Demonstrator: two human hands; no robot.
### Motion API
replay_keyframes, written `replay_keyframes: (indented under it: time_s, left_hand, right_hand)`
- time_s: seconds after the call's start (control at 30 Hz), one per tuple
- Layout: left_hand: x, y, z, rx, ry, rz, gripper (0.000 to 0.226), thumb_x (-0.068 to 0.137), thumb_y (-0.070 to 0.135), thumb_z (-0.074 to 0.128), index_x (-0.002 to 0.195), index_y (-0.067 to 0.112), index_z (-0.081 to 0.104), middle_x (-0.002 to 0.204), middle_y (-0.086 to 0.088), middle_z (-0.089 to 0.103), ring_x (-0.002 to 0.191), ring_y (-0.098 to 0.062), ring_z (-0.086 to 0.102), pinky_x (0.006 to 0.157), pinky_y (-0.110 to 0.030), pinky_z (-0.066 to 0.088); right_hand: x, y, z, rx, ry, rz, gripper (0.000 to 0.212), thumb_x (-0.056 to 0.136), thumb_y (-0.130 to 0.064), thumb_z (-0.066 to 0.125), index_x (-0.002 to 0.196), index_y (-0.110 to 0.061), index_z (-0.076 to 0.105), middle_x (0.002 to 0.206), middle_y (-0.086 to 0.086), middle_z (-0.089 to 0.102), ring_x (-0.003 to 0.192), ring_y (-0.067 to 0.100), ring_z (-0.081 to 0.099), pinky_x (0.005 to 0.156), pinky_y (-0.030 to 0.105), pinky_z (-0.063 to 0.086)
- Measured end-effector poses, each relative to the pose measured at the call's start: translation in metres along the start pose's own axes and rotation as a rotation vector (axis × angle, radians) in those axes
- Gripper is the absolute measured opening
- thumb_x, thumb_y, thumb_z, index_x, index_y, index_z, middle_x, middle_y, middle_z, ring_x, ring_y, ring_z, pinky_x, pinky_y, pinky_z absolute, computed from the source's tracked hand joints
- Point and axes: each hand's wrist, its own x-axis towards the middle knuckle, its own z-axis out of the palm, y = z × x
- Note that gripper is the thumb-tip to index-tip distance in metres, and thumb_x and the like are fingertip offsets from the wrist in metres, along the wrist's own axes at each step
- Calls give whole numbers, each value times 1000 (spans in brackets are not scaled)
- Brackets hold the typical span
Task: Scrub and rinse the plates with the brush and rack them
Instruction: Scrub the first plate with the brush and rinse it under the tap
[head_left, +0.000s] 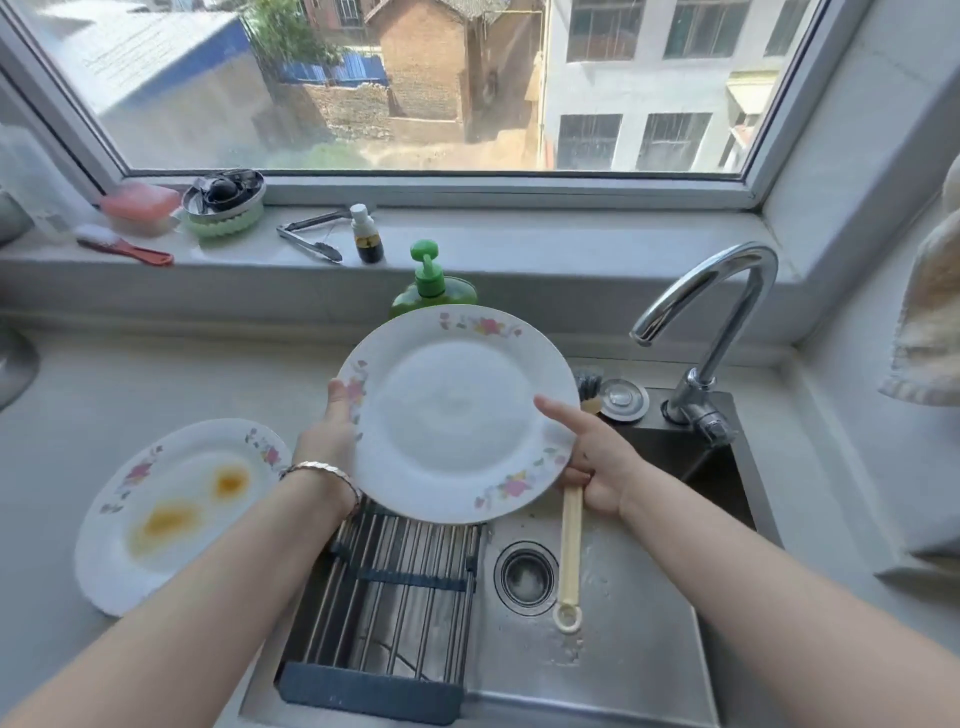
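Note:
A clean white plate (457, 415) with a flowered rim is held tilted above the sink. My left hand (332, 431) grips its left rim, thumb on the front. My right hand (597, 457) steadies the right rim with the index finger stretched over the front, while its other fingers curl around the pale handle of the brush (570, 551); the dark bristles peek out behind the plate's right edge. A second flowered plate (171, 514) with yellow-orange stains lies flat on the counter at the left. The metal roll-up rack (395, 587) spans the sink's left part, directly below the held plate.
The steel sink (623, 649) has a drain (525, 577) in the middle and a curved faucet (711, 322) at the back right. A green soap pump bottle (432, 291) stands behind the plate. On the windowsill lie tongs, a small bottle, a red brush and containers. A towel hangs at the far right.

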Motion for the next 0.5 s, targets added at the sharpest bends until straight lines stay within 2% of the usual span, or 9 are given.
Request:
replay_keyframes:
  time_s: [0.03, 0.1, 0.13, 0.2, 0.27, 0.33, 0.4, 0.43, 0.5]
  left_hand:
    - [4, 1, 0, -38, -23, -28, 53, 88, 61, 39, 83, 12, 58, 88, -5, 60, 83, -27, 60, 87, -44, 51]
    - [12, 8, 1, 59, -36, -13, 54, 93, 56, 32, 106, 11, 59, 107, -11, 61, 97, -30, 59, 95, -43, 46]
    - [17, 15, 3, 210, -18, 55, 54, 96, 51, 28, 113, 9, 57, 109, -11, 60, 104, -31, 57, 96, -39, 43]
    - [24, 40, 9, 460, 30, 308, 47, 99, 40, 28, 121, 6, 52, 111, -9, 59, 115, -30, 52, 92, -33, 36]
    - [31, 74, 19, 531, 30, 550, 41, 98, 33, 34, 131, 13, 46, 126, -7, 57, 118, -27, 50, 91, -30, 35]
    - [45, 106, 37, 603, 10, 717, 39, 98, 29, 36, 134, 17, 45, 131, -7, 55, 119, -26, 50, 93, -30, 36]
    - [61, 131, 62, 715, -80, 794, 39, 98, 30, 37, 134, 22, 45, 133, -6, 53, 122, -26, 48, 97, -30, 35]
    - [69, 142, 74, 787, -131, 820, 39, 98, 31, 36, 135, 24, 45, 132, -5, 54, 122, -25, 47, 98, -30, 34]
    - [85, 156, 92, 923, -223, 821, 36, 99, 34, 34, 129, 25, 50, 117, -6, 61, 115, -26, 51, 94, -30, 34]
  right_hand:
    - [1, -7, 6, 6, 18, -5, 15, 85, -24, 64, 86, -10, 58, 56, 0, 63, 27, 5, 44, 24, 15, 24]
    - [8, -15, 13, 10, 76, -18, 13, 86, -20, 64, 83, -8, 59, 51, 0, 65, 34, 10, 57, 30, 16, 40]
    - [12, -18, 14, 9, 83, -19, 13, 86, -19, 64, 85, -7, 59, 54, 2, 66, 40, 13, 61, 37, 19, 48]
    - [18, -23, 14, 20, 78, -13, 19, 84, -18, 64, 96, -4, 61, 66, 7, 71, 55, 20, 68, 52, 28, 57]
    - [23, -30, 12, 21, 76, -23, 27, 83, -15, 64, 106, -1, 60, 85, 13, 71, 72, 27, 69, 69, 37, 58]
    - [27, -39, 11, 8, 70, -47, 24, 83, -13, 63, 104, 1, 61, 87, 14, 71, 74, 29, 68, 71, 38, 58]
    - [32, -47, 11, 9, 52, -57, 16, 84, -11, 62, 96, 0, 62, 76, 12, 72, 67, 26, 69, 66, 37, 58]
    - [36, -50, 11, 14, 47, -58, 15, 84, -11, 61, 95, -1, 62, 75, 12, 72, 69, 27, 69, 69, 38, 57]
    - [43, -54, 11, 32, 45, -54, 18, 84, -11, 61, 98, 0, 63, 79, 14, 72, 75, 29, 68, 75, 41, 56]
